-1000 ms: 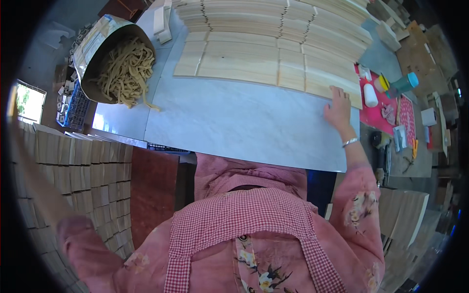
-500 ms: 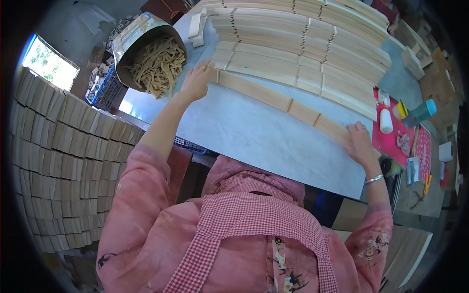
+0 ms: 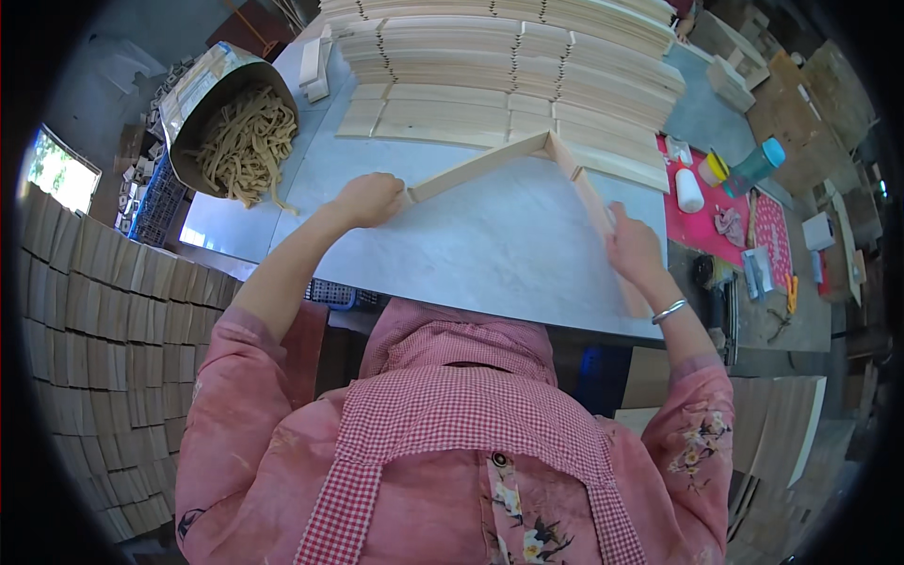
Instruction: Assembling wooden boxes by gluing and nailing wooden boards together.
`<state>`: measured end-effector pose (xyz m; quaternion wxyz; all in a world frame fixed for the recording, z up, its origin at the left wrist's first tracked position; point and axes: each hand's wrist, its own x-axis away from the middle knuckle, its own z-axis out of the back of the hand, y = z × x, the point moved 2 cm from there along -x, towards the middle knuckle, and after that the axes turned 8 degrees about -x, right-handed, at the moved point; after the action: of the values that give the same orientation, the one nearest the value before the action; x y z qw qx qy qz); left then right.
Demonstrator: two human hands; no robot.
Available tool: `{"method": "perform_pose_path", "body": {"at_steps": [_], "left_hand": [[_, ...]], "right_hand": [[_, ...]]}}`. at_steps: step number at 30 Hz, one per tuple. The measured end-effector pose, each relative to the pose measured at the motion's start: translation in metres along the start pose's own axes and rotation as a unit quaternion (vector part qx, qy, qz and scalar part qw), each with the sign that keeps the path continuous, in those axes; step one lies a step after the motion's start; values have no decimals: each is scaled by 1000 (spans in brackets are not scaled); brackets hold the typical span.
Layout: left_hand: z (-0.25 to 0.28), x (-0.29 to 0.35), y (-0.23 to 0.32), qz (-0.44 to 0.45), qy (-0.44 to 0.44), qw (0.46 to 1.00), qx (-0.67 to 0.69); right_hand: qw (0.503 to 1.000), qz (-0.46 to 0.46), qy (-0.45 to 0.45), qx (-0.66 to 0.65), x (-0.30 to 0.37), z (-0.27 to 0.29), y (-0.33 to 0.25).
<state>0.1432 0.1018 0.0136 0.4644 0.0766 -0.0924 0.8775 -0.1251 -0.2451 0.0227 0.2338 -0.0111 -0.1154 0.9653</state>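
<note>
A thin, pale wooden strip (image 3: 476, 169) with grooves across it stands on edge on the light tabletop (image 3: 452, 240). It is bent into a peak at its far middle, with one side running to each hand. My left hand (image 3: 370, 199) is closed round the left end of the strip. My right hand (image 3: 635, 247) grips the right side, and the strip's end shows below it near the table's front edge. Beyond the strip lie stacked rows of similar grooved wooden strips (image 3: 452, 56).
A container (image 3: 179, 122) of tan rubbery bands (image 3: 247, 141) lies tipped at the left. On the right, a pink mat (image 3: 702, 231) holds a white bottle (image 3: 689, 193) and a teal-lidded cup (image 3: 756, 165). Stacked wood pieces (image 3: 113, 358) stand at far left.
The strip has gone from nearly straight to bent at a groove, its middle pushed away from me. Both hands have come nearer, and the right hand has moved inward. The view has shifted.
</note>
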Motion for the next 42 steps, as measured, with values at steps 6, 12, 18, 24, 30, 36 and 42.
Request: {"method": "perform_pose_path", "body": {"at_steps": [6,12,18,24,30,36,42], "left_hand": [[-6,11,6,-1,29,993,112],[-18,11,-3,36,56,945,320],[-33,22,2,116,110,917,365],[-48,27,8,107,162,899,393],[-54,32,12,118,186,880,422],[-61,30,19,147,234,881,383],[-66,35,18,144,184,865,443]], "right_hand": [[993,99,12,-59,6,-14,-49],[981,114,-37,-155,5,-27,-91],[942,315,18,-116,24,-27,-140],[913,354,74,-189,25,-60,-151],[911,348,53,-214,23,-72,-147],[913,344,40,-213,23,-71,-147],[911,347,72,-213,23,-73,-150]]}}
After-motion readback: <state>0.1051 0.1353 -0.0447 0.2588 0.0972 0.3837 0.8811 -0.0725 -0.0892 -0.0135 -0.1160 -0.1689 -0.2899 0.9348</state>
